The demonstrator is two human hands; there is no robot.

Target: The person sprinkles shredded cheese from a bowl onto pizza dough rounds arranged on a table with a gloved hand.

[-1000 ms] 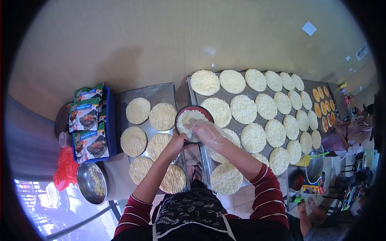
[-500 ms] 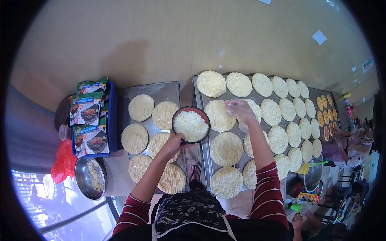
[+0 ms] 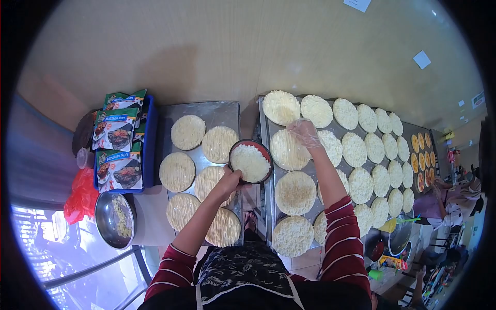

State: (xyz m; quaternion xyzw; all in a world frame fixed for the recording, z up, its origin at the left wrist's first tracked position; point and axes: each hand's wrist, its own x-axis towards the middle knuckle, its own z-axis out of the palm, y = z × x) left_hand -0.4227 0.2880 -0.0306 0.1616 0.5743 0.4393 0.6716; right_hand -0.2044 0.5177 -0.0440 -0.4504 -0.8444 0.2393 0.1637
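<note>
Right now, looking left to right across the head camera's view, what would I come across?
Red plastic bag → blue crate → leftmost metal tray, bearing pale rounds → bowl of white crumbs, held by the left hand → gloved right hand → orange-topped rounds.

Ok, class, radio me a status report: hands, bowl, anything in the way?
Left hand gripping bowl. Gloved right hand at pale round. White crumbs in bowl. Nothing visibly blocking.

L hand [image 3: 230, 181] w/ bowl [image 3: 262, 149], R hand [image 3: 305, 133] gloved
</note>
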